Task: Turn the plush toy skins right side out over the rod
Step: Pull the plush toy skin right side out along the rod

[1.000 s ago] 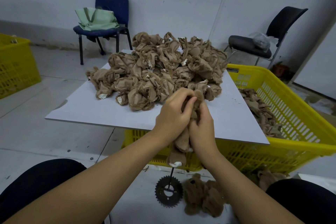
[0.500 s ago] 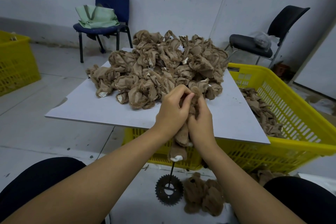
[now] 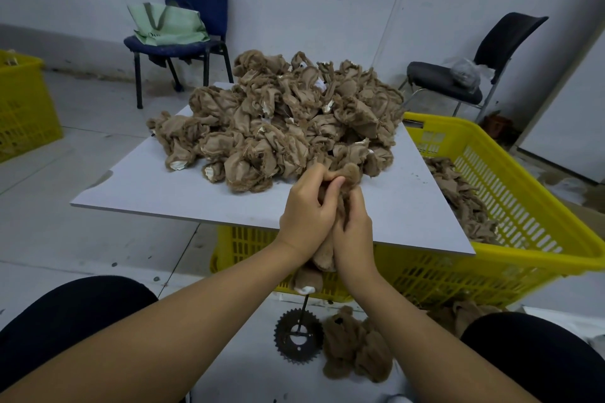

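My left hand [image 3: 309, 213] and my right hand [image 3: 355, 232] are pressed together around one brown plush toy skin [image 3: 348, 172]. A fuzzy tip of it pokes out above my fingers and a limb with a white end hangs below my wrists. Under that limb a thin dark rod [image 3: 303, 307] rises from a toothed gear base [image 3: 298, 339] on the floor. The rod's upper part is hidden by the skin and my hands. A big heap of inside-out skins [image 3: 278, 121] lies on the white board [image 3: 131, 186].
A yellow crate [image 3: 510, 193] under and right of the board holds more skins. Fuzzy brown skins [image 3: 355, 348] lie on the floor beside the gear. A blue chair [image 3: 193, 10] with a green bag, a black chair [image 3: 491, 52] and another yellow crate [image 3: 23, 105] stand further off.
Both hands have kept their grip on the skin, working it slightly; a fuzzy tip now shows more above my fingers. The view has shifted a little.
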`<state>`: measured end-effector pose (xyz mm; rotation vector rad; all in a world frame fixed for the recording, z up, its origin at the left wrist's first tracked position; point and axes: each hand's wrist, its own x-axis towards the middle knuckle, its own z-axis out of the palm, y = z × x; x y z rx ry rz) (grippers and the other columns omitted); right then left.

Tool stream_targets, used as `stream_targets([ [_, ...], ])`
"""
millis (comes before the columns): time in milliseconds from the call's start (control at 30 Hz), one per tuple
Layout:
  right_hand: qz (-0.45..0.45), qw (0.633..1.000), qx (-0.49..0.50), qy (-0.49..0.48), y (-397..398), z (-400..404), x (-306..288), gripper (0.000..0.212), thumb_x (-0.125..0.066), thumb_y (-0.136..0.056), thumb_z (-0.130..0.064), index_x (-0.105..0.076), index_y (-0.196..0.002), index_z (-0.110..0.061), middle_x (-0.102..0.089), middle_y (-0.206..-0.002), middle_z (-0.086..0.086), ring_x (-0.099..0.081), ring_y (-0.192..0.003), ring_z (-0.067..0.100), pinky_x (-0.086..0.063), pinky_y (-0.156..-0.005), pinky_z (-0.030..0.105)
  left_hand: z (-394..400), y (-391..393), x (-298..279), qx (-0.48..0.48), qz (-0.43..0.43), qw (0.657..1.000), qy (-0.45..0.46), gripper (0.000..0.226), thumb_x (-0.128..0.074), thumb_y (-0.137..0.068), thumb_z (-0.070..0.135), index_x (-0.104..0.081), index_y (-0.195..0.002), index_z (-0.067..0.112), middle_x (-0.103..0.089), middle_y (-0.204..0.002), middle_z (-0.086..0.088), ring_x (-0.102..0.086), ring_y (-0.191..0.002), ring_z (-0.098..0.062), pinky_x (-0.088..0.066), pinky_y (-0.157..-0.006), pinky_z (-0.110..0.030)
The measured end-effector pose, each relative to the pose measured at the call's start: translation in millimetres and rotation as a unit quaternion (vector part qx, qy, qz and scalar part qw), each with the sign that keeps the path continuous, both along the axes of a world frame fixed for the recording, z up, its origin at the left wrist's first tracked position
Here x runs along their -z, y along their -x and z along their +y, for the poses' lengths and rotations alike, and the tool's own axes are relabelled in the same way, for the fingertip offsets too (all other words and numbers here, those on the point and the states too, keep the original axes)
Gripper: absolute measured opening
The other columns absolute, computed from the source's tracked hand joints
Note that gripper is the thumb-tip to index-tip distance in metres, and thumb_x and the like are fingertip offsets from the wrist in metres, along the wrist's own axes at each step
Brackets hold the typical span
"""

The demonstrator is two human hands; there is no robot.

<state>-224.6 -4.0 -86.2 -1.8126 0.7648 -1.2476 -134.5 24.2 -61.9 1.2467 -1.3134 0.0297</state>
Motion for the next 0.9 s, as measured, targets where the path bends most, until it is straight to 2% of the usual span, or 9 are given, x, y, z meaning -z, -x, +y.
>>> stream_targets([
  [100, 0.016, 1.0, -0.003, -0.003, 3.6, 0.5, 1.4, 0.017, -0.045, -0.106, -0.019, -0.051, -0.117, -0.03, -0.067, -0.094, -0.022, -0.067, -0.084, 0.001, -0.052, -0.067, 0.014, 4.4, 5.1, 6.2, -0.001, 0.007, 1.0, -0.013, 0.019, -0.054, -0.1, 0.009, -0.048, -0.083, 0.013, -0.049, -0.073, 0.003, -0.047, -0.065, -0.005, -0.041, -0.061, -0.019],
  [267, 0.038, 0.999, -0.012, 0.004, 8.2, 0.5, 0.2, 0.033, -0.046, -0.105, -0.017, -0.046, -0.126, -0.043, -0.065, -0.102, -0.031, -0.065, -0.095, -0.005, -0.05, -0.076, 0.009, 11.4, 4.6, 8.6, 0.005, 0.005, 0.999, -0.045, 0.012, -0.053, -0.1, 0.017, -0.058, -0.092, 0.01, -0.058, -0.084, -0.002, -0.057, -0.077, -0.013, -0.05, -0.067, -0.031],
  [400, 0.036, 0.999, -0.004, -0.024, 6.5, -3.9, 1.0, 0.029, -0.047, -0.104, -0.014, -0.053, -0.124, -0.034, -0.064, -0.099, -0.034, -0.063, -0.093, -0.01, -0.048, -0.073, 0.006, 7.9, 2.1, -0.6, -0.013, -0.036, 0.989, -0.143, 0.02, -0.055, -0.1, 0.03, -0.061, -0.093, 0.012, -0.057, -0.088, 0.002, -0.058, -0.08, -0.016, -0.052, -0.069, -0.044],
  [567, 0.035, 0.999, -0.018, -0.037, 4.2, -11.8, -30.9, 0.026, -0.047, -0.098, -0.007, -0.062, -0.112, -0.022, -0.069, -0.097, -0.012, -0.065, -0.09, 0.0, -0.055, -0.078, 0.02, 9.2, -2.5, -23.1, -0.007, -0.02, 0.994, -0.103, 0.015, -0.057, -0.099, 0.021, -0.054, -0.084, 0.023, -0.048, -0.082, 0.011, -0.053, -0.077, -0.014, -0.05, -0.067, -0.046],
  [667, -0.057, 0.994, -0.044, -0.081, 9.3, -16.0, -57.0, 0.02, -0.046, -0.089, -0.007, -0.065, -0.096, -0.004, -0.067, -0.086, 0.01, -0.062, -0.08, 0.011, -0.051, -0.07, 0.024, 11.8, -3.1, -39.6, 0.014, -0.029, 0.996, -0.086, 0.011, -0.057, -0.093, 0.018, -0.062, -0.087, 0.01, -0.052, -0.085, 0.001, -0.055, -0.08, -0.018, -0.05, -0.07, -0.049],
  [733, -0.083, 0.992, -0.061, -0.073, 13.0, -15.8, -67.5, 0.027, -0.046, -0.09, -0.016, -0.062, -0.094, 0.005, -0.061, -0.088, 0.026, -0.056, -0.079, 0.018, -0.048, -0.069, 0.031, 14.3, -5.6, -48.5, 0.005, -0.061, 0.996, -0.072, 0.011, -0.058, -0.089, 0.015, -0.059, -0.082, 0.007, -0.051, -0.082, -0.002, -0.052, -0.076, -0.021, -0.047, -0.066, -0.049],
  [767, -0.077, 0.993, -0.066, -0.057, 14.3, -14.3, -70.2, 0.03, -0.049, -0.093, -0.022, -0.062, -0.092, 0.005, -0.06, -0.086, 0.025, -0.055, -0.078, 0.018, -0.046, -0.069, 0.03, 16.2, -7.5, -51.5, 0.001, -0.071, 0.995, -0.065, 0.01, -0.059, -0.088, 0.013, -0.057, -0.08, 0.008, -0.05, -0.081, -0.002, -0.051, -0.074, -0.022, -0.046, -0.064, -0.05],
  [833, -0.046, 0.996, -0.07, -0.013, 15.4, -10.0, -72.5, 0.029, -0.057, -0.098, -0.031, -0.065, -0.087, -0.005, -0.061, -0.076, 0.011, -0.056, -0.073, 0.011, -0.046, -0.064, 0.023, 20.1, -11.4, -54.3, -0.006, -0.089, 0.994, -0.059, 0.008, -0.06, -0.09, 0.01, -0.06, -0.082, 0.007, -0.052, -0.081, -0.003, -0.053, -0.075, -0.023, -0.047, -0.063, -0.05],
  [900, -0.03, 0.997, -0.07, 0.004, 14.8, -7.3, -72.5, 0.023, -0.063, -0.097, -0.03, -0.067, -0.084, -0.011, -0.064, -0.074, 0.004, -0.06, -0.071, 0.011, -0.047, -0.063, 0.02, 22.1, -13.0, -55.6, -0.014, -0.102, 0.993, -0.065, 0.008, -0.06, -0.092, 0.008, -0.064, -0.086, 0.005, -0.055, -0.082, -0.005, -0.055, -0.076, -0.025, -0.048, -0.063, -0.05],
])
